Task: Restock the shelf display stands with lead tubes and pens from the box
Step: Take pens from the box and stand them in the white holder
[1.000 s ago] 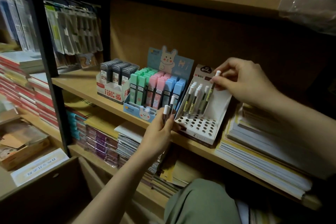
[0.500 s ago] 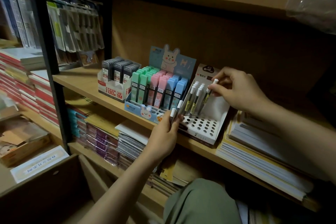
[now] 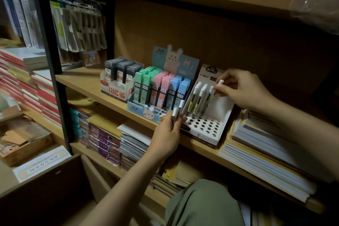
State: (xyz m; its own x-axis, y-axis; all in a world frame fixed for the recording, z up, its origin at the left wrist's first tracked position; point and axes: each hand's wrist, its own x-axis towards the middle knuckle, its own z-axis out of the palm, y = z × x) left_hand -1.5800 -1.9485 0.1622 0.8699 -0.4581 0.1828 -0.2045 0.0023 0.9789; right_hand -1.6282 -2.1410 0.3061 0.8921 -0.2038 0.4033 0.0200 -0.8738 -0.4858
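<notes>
Stock check as I see it through the head camera: white perforated stand (image 3: 205, 126) on the middle shelf (image 3: 80, 80), partly filled; I count roughly eight white-capped lead tubes (image 3: 197, 101) seated in its rear rows, exact number uncertain since they overlap, and the front rows of holes are open, so I judge the restock of this stand well short of complete. My right hand (image 3: 244, 90) has thumb and fingertips pinched shut on one more lead tube (image 3: 216, 91), tilted with its lower end aimed at the stand's back rows and not clearly seated yet. My left hand (image 3: 167, 134) is curled closed around two spare tubes (image 3: 177, 113), caps up, held just in front of the stand's left corner. Beside the stand, touching or nearly so: the rabbit-printed display box (image 3: 146, 110), full of green, pink and blue lead cases. Left of that: a white carton (image 3: 115, 91) packed with dark cases marked 0.7. Both look fully stocked. Notebook stacks (image 3: 266, 145) lie right of the stand. Supply box and pens: I cannot identify either with confidence here.
</notes>
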